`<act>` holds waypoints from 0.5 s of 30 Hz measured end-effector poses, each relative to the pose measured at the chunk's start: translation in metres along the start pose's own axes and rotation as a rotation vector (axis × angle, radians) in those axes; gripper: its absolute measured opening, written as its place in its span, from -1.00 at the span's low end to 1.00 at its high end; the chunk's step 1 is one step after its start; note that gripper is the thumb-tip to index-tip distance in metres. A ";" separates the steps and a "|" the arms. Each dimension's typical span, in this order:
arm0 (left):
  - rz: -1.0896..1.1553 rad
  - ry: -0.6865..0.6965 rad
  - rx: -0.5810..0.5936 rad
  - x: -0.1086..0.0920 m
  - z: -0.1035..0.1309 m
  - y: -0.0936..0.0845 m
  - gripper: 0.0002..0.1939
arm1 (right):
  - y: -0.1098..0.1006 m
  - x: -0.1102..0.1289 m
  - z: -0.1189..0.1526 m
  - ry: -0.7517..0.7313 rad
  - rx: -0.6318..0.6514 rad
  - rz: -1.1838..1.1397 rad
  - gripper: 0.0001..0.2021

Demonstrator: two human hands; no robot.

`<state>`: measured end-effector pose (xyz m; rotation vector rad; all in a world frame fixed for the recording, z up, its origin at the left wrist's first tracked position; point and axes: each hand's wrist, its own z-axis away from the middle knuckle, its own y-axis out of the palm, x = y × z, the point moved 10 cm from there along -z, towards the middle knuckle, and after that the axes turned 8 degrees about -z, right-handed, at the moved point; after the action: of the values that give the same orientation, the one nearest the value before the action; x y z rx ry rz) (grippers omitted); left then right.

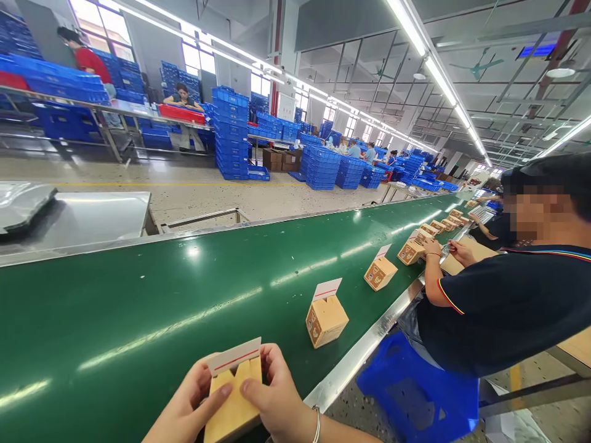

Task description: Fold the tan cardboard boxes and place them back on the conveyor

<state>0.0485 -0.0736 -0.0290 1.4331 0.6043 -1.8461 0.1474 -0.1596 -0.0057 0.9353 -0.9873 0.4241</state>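
Both hands grip one small cardboard box (235, 400) at the belt's near edge: left hand (191, 406) cupping its side, right hand (277, 400) pinching the top. Its white red-striped flap stands up. Glossy green conveyor belt (152, 295) lies wide open ahead; the next box (325, 320) sits well apart.

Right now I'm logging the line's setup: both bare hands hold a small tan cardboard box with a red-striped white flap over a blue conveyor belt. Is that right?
Not quite: the conveyor belt is green, not blue; the blue belongs to the stacked plastic crates behind. The head view shows it. The rest stands: the left hand and right hand hold the small tan cardboard box with its red-striped white flap.
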 end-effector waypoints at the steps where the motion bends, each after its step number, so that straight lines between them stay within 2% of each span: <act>1: -0.002 -0.039 0.052 0.000 -0.001 0.008 -0.33 | -0.002 0.000 0.000 0.020 0.001 0.013 -0.56; 4: 0.001 -0.118 0.153 0.006 -0.003 0.023 -0.36 | -0.010 0.002 -0.003 0.053 -0.025 0.076 -0.57; 9: -0.004 -0.181 0.237 0.011 -0.015 0.048 -0.40 | -0.020 0.009 -0.010 0.093 -0.020 0.107 -0.55; 13: -0.022 -0.153 0.321 -0.014 -0.017 0.075 -0.44 | -0.027 0.022 -0.014 0.067 -0.002 0.122 -0.55; 15: -0.083 -0.061 0.233 -0.033 -0.017 0.067 -0.42 | -0.033 0.028 -0.015 0.040 0.010 0.119 -0.54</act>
<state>0.1151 -0.0957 0.0019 1.5131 0.4356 -2.0732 0.1925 -0.1685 -0.0008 0.8770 -1.0084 0.5463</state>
